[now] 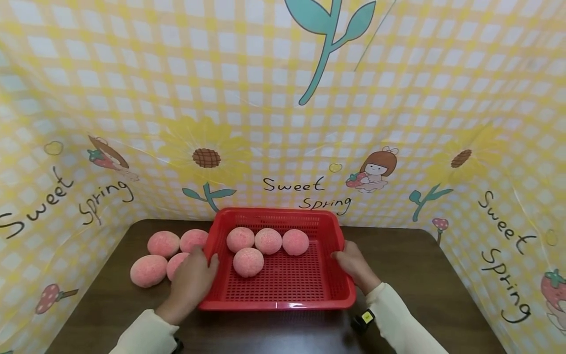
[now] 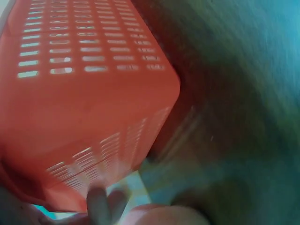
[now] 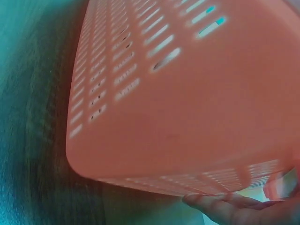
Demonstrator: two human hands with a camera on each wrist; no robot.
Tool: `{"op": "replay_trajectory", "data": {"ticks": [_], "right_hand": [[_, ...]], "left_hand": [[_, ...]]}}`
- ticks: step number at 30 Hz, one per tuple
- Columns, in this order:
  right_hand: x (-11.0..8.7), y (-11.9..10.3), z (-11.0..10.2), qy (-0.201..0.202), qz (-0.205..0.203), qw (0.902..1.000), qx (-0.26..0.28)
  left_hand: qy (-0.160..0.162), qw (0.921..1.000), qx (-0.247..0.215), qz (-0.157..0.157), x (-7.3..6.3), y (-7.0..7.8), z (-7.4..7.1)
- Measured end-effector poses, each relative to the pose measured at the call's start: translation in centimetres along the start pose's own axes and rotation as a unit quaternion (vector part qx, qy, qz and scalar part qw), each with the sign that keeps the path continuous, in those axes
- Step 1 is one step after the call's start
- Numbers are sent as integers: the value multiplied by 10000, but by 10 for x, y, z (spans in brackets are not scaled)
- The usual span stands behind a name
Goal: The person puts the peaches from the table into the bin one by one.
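Observation:
A red perforated plastic basket (image 1: pixel 283 305) stands upright at the middle of the table in the head view. Several pink, speckled, peach-like balls (image 1: pixel 248 262) lie in its left and back parts. My left hand (image 1: pixel 193 278) grips the basket's left side, thumb over the rim; its fingertips (image 2: pixel 97 206) lie against the outer wall in the left wrist view. On the opposite side my right hand (image 1: pixel 355 263) holds the basket, thumb over the rim, fingers (image 3: pixel 234 208) along the outside. More pink balls (image 1: pixel 148 271) sit left of the basket, one partly hidden behind my left hand.
The dark wooden table (image 1: pixel 407 265) is enclosed at the back and sides by a yellow checked cloth (image 1: pixel 283 132) with flowers and lettering. A small black device with a yellow face (image 1: pixel 366 316) is by the right wrist. The basket's back rim is close to the cloth.

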State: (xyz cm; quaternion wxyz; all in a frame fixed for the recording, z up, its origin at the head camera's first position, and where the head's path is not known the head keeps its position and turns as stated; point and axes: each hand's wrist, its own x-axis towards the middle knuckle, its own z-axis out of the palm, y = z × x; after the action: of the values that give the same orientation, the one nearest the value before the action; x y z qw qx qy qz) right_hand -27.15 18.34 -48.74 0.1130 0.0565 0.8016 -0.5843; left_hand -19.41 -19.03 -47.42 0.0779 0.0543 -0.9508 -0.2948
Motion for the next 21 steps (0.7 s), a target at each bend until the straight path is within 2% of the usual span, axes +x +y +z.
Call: {"op": "replay_trajectory", "data": {"ticks": [4, 6, 8, 10, 12, 15, 18, 21], "right_hand": [[2, 0, 4, 12, -68, 10000, -16], [2, -1, 4, 27, -81, 10000, -25], [3, 0, 3, 32, -70, 10000, -29], [4, 0, 3, 76, -67, 9999, -70], [4, 0, 2, 102, -60, 9999, -120], [5, 1, 1, 121, -31, 9998, -183], [5, 2, 0, 153, 18, 9995, -289], [5, 5, 1, 210, 49, 9988, -440]], "left_hand": [[567, 9963, 505, 411, 7, -3, -8], [577, 9956, 548, 492, 15, -7, -15], [403, 9963, 565, 508, 25, -11, -24], [108, 9957, 655, 642, 38, -18, -34], [-373, 9928, 804, 804, 53, -24, -44], [-1167, 9809, 1137, 1065, 75, -32, -56], [-1973, 9710, 924, 988, 93, -36, -60], [-2490, 9649, 512, 656, 105, -33, -56]]}}
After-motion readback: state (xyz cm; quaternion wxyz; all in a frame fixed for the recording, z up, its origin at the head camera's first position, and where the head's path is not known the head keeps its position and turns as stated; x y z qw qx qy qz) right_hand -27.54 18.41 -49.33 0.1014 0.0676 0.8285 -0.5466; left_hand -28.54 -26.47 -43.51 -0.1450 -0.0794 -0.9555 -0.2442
